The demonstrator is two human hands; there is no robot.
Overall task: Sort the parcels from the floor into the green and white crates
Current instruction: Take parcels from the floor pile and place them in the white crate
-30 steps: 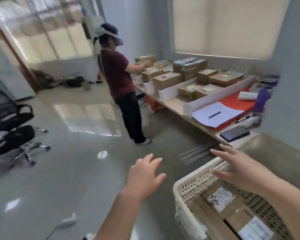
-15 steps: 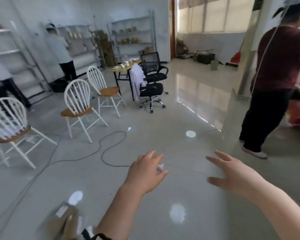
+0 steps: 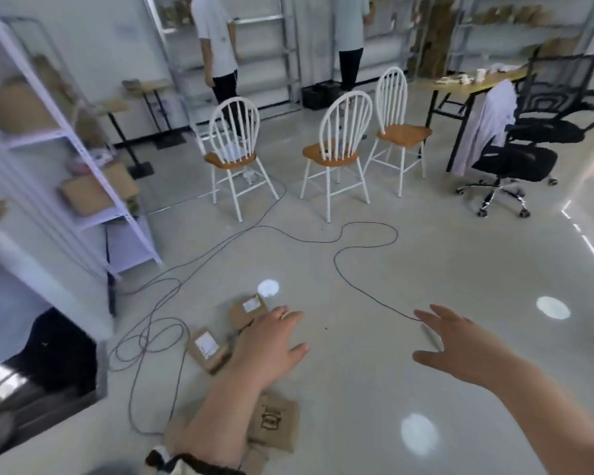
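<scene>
pale glossy floor [image 3: 357,389] lies under us, brown parcels [image 3: 246,311] scattered on it beside a tangle of cables [image 3: 148,337], and our left hand [image 3: 271,347] and right hand [image 3: 460,347] are both stretched out with fingers spread, holding nothing, the left over the parcels.

We log brown parcels grouped close on the pale floor [image 3: 357,389]. The far box [image 3: 247,311] is small cardboard, lying flat, white label up. The near box [image 3: 207,349] is the same kind, printed white label up, just beside the far one. The kraft pouch [image 3: 272,421] is flat, black print up, closest to us. One more brown parcel [image 3: 176,435] lies beside it, mostly hidden.
</scene>
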